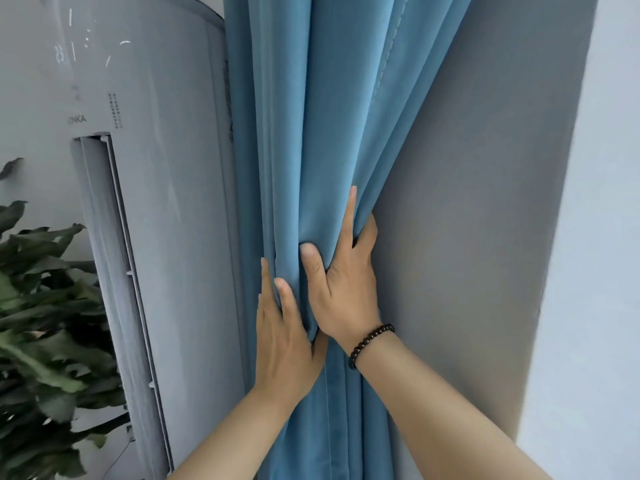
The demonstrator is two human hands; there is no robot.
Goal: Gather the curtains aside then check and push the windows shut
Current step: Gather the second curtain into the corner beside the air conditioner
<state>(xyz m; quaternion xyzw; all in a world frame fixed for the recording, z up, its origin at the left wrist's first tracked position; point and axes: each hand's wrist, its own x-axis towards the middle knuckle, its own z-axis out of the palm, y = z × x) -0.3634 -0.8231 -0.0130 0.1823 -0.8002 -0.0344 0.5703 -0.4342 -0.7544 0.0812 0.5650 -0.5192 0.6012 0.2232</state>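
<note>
We've got the blue curtain (332,133) bunched into tight vertical folds between the tall white floor AC unit (156,202) on the left & the grey wall (467,202) on the right, w/ a leafy plant (41,323) at the far left edge. Our right hand (346,289), beaded bracelet (369,342) at the wrist, wraps fingers & thumb round the bundle's right side, while our left hand (284,341) pinches the left folds just below it. Gathering looks nearly done, tho no window shows in this view, so prob. the checking & pushing shut are all still left.
</note>
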